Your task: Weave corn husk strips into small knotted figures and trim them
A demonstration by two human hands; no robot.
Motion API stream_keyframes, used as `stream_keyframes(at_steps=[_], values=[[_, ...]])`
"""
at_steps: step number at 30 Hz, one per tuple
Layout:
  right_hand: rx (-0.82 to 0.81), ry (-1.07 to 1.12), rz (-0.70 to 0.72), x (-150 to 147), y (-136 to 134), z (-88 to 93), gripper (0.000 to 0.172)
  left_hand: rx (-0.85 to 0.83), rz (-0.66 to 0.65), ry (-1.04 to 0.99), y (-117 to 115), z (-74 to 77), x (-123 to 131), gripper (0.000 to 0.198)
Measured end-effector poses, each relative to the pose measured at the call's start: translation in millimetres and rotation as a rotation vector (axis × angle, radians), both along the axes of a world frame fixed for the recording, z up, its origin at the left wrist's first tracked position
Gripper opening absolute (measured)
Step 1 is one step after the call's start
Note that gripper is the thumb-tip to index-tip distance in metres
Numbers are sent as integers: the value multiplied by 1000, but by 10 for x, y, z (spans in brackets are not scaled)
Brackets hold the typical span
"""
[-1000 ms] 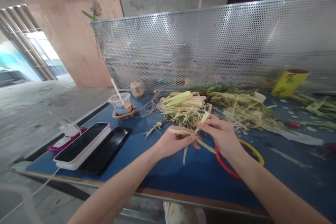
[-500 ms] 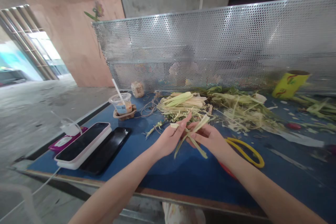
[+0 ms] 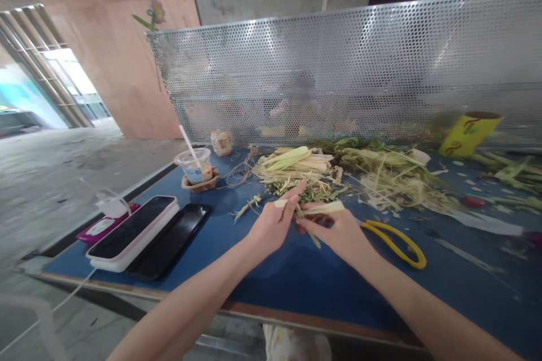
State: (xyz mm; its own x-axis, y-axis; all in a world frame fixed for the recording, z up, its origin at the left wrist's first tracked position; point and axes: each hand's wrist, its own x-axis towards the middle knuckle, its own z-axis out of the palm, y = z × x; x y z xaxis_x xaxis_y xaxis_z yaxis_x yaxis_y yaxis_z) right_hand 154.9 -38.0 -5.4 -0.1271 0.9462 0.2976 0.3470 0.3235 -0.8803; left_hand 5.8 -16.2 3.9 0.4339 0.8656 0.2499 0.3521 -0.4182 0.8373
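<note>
Left hand [image 3: 273, 225] and right hand [image 3: 335, 232] both curled, fingertips pinching pale husk strips [image 3: 326, 207] between them, over the desk [image 3: 275, 287]. Strip ends poke out left, right and near. Husk stack [image 3: 292, 161] just far of the hands; yellow handle [image 3: 396, 241] right.
</note>
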Motion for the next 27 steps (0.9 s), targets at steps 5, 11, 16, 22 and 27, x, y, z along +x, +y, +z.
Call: stream_keyframes(at_steps=[5, 11, 16, 22, 27], values=[[-149, 214, 171, -22, 53, -95, 28, -20, 56, 83, -16, -13, 2, 57], [-203, 286, 40, -36, 35, -53, 24, 43, 77, 228, -44, 25, 20, 54], [-209, 318, 67, -36, 33, -78, 20, 101, 86, 239, -4, 30, -5, 50], [-232, 410, 118, 9, 61, -98, 18, -138, -175, -61, 62, 30, -36, 57], [-245, 469, 55, 76, 90, -68, 26, -275, -317, -171, 86, 6, -47, 77]])
